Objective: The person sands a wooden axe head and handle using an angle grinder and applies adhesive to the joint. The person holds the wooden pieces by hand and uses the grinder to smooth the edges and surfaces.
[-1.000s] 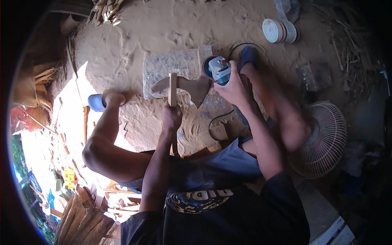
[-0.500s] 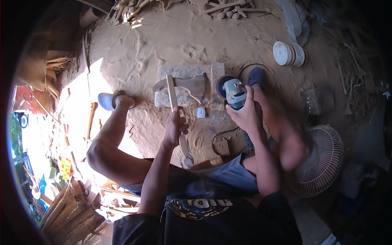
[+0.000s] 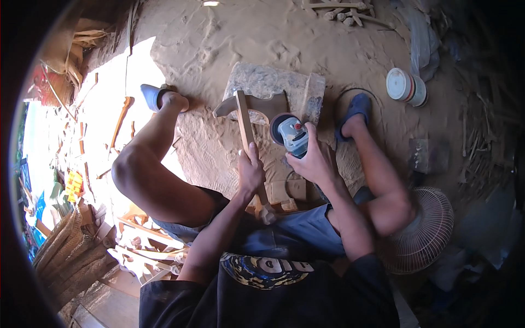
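My left hand (image 3: 251,169) is closed round the pale wooden handle of an axe-shaped piece (image 3: 244,127). Its broad, curved grey-brown head (image 3: 265,104) lies over a flat stone slab (image 3: 268,76), and the knobbed lower end of the handle reaches back to my lap. In my right hand (image 3: 314,158) is an angle grinder (image 3: 293,134), gripped round its body. The grinder's dark round disc (image 3: 278,127) sits close to the head's lower right edge; whether they touch I cannot tell.
A dusty floor surrounds the slab. To the right lie a white bucket (image 3: 402,86) on its side and a wire-caged fan (image 3: 424,232). The grinder's cord (image 3: 350,90) loops by my right foot. Wooden pieces (image 3: 344,12) are heaped at the far side; more (image 3: 120,123) lie in sunlight at left.
The whole view has shifted. The grinder has come left and toward me, close to the axe-shaped head. That piece has moved slightly nearer to me relative to the slab. Both grips are kept.
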{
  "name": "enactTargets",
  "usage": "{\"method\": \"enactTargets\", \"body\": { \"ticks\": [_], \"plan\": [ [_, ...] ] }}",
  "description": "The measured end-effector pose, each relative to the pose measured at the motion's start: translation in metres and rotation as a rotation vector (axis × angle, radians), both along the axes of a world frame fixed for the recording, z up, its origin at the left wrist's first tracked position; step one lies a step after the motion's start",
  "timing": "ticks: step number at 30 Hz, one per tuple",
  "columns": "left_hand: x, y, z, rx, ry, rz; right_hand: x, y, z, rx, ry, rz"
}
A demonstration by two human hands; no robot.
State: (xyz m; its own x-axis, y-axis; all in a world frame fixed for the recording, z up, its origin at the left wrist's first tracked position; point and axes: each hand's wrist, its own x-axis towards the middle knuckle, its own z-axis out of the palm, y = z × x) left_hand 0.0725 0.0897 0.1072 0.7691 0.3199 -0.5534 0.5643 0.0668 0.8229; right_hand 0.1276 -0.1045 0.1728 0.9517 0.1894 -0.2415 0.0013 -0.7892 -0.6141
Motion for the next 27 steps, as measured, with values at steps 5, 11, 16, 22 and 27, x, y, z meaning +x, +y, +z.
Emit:
{"method": "enactTargets", "body": {
  "ticks": [5, 11, 16, 22, 27],
  "plan": [
    [-0.001, 0.002, -0.008, 0.047, 0.050, -0.016, 0.003, 0.004, 0.000, 0.010, 0.104, -0.004],
    [-0.002, 0.005, -0.017, 0.064, 0.019, -0.037, 0.001, 0.011, 0.004, -0.020, 0.118, -0.005],
    [-0.002, 0.005, -0.027, 0.091, 0.004, -0.034, -0.001, 0.002, 0.003, -0.081, 0.176, -0.034],
    [-0.003, 0.009, -0.023, 0.049, 0.030, 0.002, -0.009, -0.011, 0.013, -0.007, 0.168, 0.011],
    [0.001, 0.008, -0.012, 0.017, 0.095, -0.032, 0.000, -0.006, -0.004, 0.100, 0.046, -0.051]
  ]
}}
